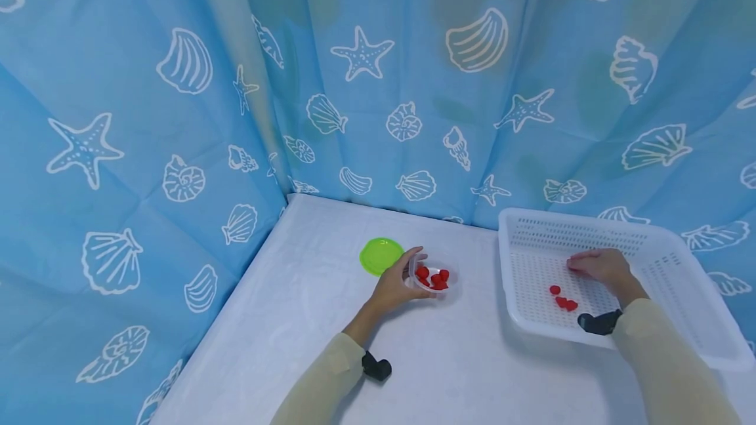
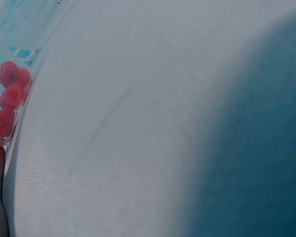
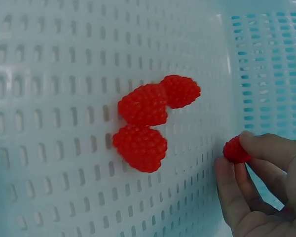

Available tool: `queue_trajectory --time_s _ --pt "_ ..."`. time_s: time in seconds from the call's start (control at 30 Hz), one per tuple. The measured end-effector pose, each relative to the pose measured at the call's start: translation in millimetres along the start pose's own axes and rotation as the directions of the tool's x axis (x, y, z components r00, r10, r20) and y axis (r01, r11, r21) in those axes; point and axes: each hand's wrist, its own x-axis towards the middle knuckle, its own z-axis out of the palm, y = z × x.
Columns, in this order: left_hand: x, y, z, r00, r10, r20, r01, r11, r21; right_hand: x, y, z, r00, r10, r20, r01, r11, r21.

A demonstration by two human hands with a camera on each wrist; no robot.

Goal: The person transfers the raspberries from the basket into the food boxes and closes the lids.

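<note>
In the head view my left hand (image 1: pixel 394 283) grips a small clear plastic container (image 1: pixel 453 275) by its side, thumb and fingers around the wall. Several red raspberries (image 1: pixel 436 279) lie inside it; the left wrist view shows these raspberries (image 2: pixel 12 94) through the clear wall at its left edge. My right hand (image 3: pixel 271 185) pinches one raspberry (image 3: pixel 236 149) between thumb and fingertips, inside a white perforated basket (image 1: pixel 534 328). Three more raspberries (image 3: pixel 144 104) lie close together on the basket floor, to the left of that hand in the right wrist view.
A round bright green lid (image 1: pixel 381 256) lies flat on the white-covered table (image 1: pixel 319 241), behind and left of the container. Blue shell-print curtains (image 1: pixel 378 117) hang along the table's back and left side. The basket's raised walls surround my right hand.
</note>
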Motion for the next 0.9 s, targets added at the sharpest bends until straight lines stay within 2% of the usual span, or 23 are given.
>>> queue_trajectory --time_s 0.1,0.17,0.3,0.4,0.63,0.9 --pt "0.6 -0.1 0.6 1.0 0.002 -0.004 -0.002 1.0 -0.003 3 2 2 0.997 -0.073 -0.038 0.074 0.997 0.031" --pt "0.7 -0.3 0.9 1.0 0.011 -0.006 -0.011 1.0 0.0 7 4 3 0.994 -0.11 -0.023 0.112 0.99 0.091" --pt "0.3 0.4 0.7 1.0 0.017 -0.007 -0.017 1.0 0.003 9 0 6 0.989 -0.148 0.026 0.137 0.959 0.249" --pt "0.2 1.1 0.5 1.0 0.017 -0.008 -0.017 1.0 -0.004 8 -5 8 0.988 -0.15 0.047 0.128 0.94 0.317" --pt "0.9 0.6 1.4 1.0 0.017 -0.006 -0.017 1.0 -0.005 2 -15 9 0.986 -0.157 0.054 0.129 0.929 0.347" --pt "-1.2 1.4 0.6 1.0 0.004 -0.011 -0.004 1.0 0.007 -3 -31 8 0.958 -0.256 0.13 0.191 0.906 0.379"
